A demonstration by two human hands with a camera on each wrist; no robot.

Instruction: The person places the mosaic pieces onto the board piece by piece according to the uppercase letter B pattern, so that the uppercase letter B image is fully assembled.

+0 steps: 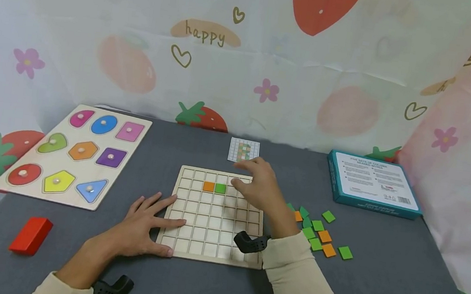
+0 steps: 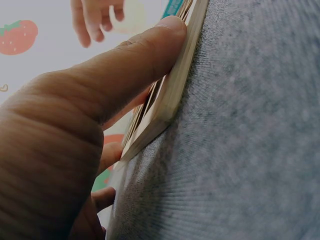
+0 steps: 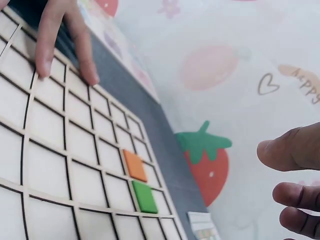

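A pale wooden grid board lies flat on the table, with an orange square tile and a green square tile side by side in its second row from the top. My left hand rests with spread fingers on the board's left side; in the left wrist view its thumb lies along the near edge. Above the upper right of the board hovers my right hand, thumb and fingers apart with nothing visible between them. Just behind the board is a small pattern card, its lower right partly hidden by that hand.
Several loose green and orange tiles lie right of the board, some hidden by the right arm. A teal box sits at the back right. On the left are a knobbed shape puzzle and a red block.
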